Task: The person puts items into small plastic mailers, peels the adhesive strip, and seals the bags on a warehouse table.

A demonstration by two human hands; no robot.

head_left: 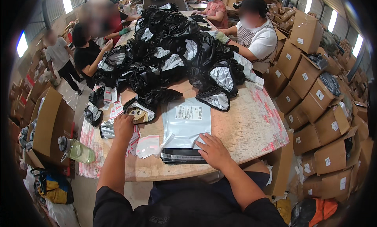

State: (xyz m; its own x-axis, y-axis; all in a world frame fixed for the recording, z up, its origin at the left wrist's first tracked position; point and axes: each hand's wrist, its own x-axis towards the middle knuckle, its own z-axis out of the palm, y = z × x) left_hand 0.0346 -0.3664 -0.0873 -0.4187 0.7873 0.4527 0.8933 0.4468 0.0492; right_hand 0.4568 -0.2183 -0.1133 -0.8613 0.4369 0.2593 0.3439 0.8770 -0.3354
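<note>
My left hand (123, 127) reaches over small printed cards at the near edge of a black garment with silvery lining (149, 106). A brownish picture card (138, 115) lies in that garment's opening, beside my fingertips. Whether the fingers pinch anything is hidden. My right hand (214, 151) rests flat, fingers a little apart, on the lower right corner of a stack of pale plastic mailer bags (188, 132). The top bag bears a printed label (188, 112). Between my hands, white-and-pink cards (148, 146) are spread beside the stack.
A large heap of black silver-lined garments (173, 29) covers the table's far part. A capped bottle of greenish liquid (79, 150) lies at the left edge. Co-workers (256, 35) stand along both sides. Stacked cardboard boxes (306, 94) line the right; an open carton (50, 123) stands left.
</note>
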